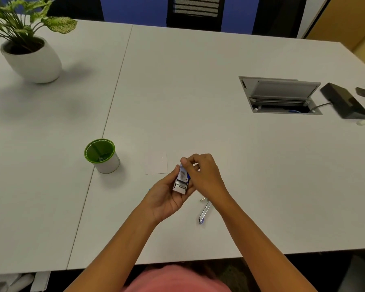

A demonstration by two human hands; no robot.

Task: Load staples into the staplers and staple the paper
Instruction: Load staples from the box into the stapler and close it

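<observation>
From the head view, you held the stapler (181, 182) above the near middle of the white table (198, 81), between both hands. Your left hand (167, 199) lay palm up beneath it, fingers curled under its body and the thumb up against its left side, so the silver near end stuck out toward you past the palm. Your right hand (204, 171) came over from the right, its thumb and forefinger pinching the far top end of the stapler while the other fingers were curled in behind; I could not tell whether the stapler's top was raised. The paper (157, 163) lay flat on the table just left of and beyond your hands, apart from them. A slim silver and blue piece (204, 211) rested on the table beside your right forearm, too small to make out. A green-rimmed cup (102, 157) stood to the left, a potted plant (33, 60) at the far left, and an open cable hatch (280, 95) with a black device (346, 102) at the far right
</observation>
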